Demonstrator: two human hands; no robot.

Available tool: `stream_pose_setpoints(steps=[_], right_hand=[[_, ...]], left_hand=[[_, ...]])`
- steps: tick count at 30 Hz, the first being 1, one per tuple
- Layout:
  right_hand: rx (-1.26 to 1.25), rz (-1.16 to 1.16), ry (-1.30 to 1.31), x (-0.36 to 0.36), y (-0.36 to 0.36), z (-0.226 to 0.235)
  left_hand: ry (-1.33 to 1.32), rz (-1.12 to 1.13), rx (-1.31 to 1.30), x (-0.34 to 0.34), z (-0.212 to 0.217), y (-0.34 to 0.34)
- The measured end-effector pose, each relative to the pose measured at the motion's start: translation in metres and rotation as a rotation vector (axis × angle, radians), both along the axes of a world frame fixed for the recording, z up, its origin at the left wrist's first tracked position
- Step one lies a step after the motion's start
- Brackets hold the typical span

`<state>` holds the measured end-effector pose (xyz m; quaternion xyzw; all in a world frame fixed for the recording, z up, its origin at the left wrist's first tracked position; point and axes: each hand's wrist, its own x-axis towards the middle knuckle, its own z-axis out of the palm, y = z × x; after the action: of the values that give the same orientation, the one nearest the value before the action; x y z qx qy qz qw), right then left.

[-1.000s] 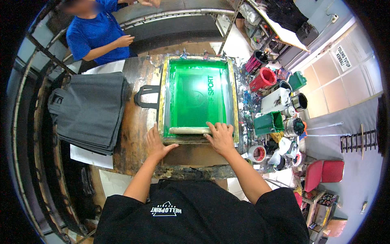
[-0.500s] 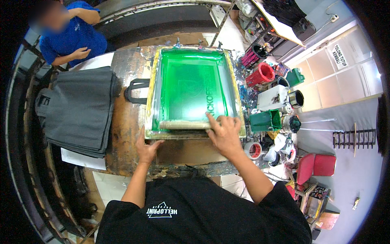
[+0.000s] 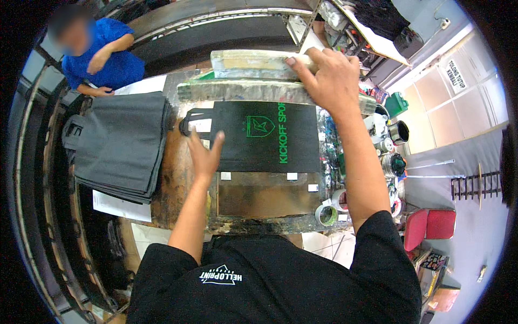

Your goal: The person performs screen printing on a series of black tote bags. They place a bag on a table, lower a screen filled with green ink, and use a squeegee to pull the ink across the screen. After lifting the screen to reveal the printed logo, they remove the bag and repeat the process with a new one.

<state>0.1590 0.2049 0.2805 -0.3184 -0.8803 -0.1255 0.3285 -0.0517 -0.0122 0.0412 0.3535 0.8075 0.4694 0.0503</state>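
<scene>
1. Right in front of us, the dark bag [image 3: 243,154] lies bare on the bench [image 3: 175,181], green print [image 3: 283,143] showing: we've just swung the frame [image 3: 237,90] up off it, so we reckon this one's printed.
2. Our left hand [image 3: 204,159] is at the bag's left edge by the handles [image 3: 200,112], fingers spread, holding nothing.
3. Past the bag, our right hand [image 3: 333,83] has its fingers curled on the squeegee [image 3: 248,63] by the raised frame; can't tell if they grip the frame too.
</scene>
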Motion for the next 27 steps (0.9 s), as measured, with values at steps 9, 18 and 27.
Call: stream_pose_setpoints(steps=[9, 18, 27], right_hand=[[-0.098, -0.028, 0.0, -0.017, 0.03, 0.033], [-0.18, -0.035, -0.051, -0.021, 0.033, 0.041], [-0.138, -0.061, -0.029, -0.018, 0.033, 0.036]], left_hand=[[-0.245, 0.05, -0.443, 0.031, -0.073, -0.029], [-0.308, -0.153, 0.125, -0.101, 0.042, 0.028], [-0.27, 0.051, -0.127, -0.292, 0.188, -0.083]])
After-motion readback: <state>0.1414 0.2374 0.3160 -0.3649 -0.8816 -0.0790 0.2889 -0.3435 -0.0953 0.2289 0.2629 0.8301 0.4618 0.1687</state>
